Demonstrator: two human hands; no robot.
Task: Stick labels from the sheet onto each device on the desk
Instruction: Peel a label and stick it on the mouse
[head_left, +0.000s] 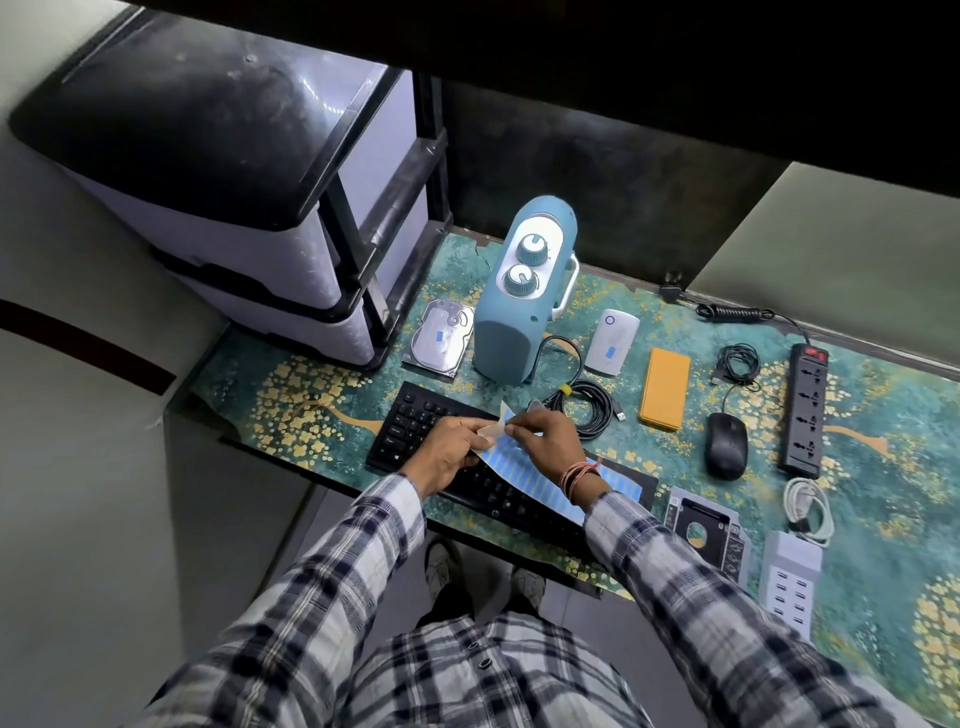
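Above the black keyboard (415, 426) on the tabletop (883, 499), the left hand (447, 452) pinches the label sheet (524, 480) at its curled corner; the right hand (545, 441) has a pinching grip at the sheet's top edge; behind stand a labelled hard drive (439, 340), blue speaker (519, 291) and white power bank (612, 342); further right lie an orange case (665, 387), mouse (726, 444) and power strip (805, 410).

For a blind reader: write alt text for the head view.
Two hands, left hand and right hand, peel a label from a blue label sheet above a black keyboard; a hard drive behind already carries one.
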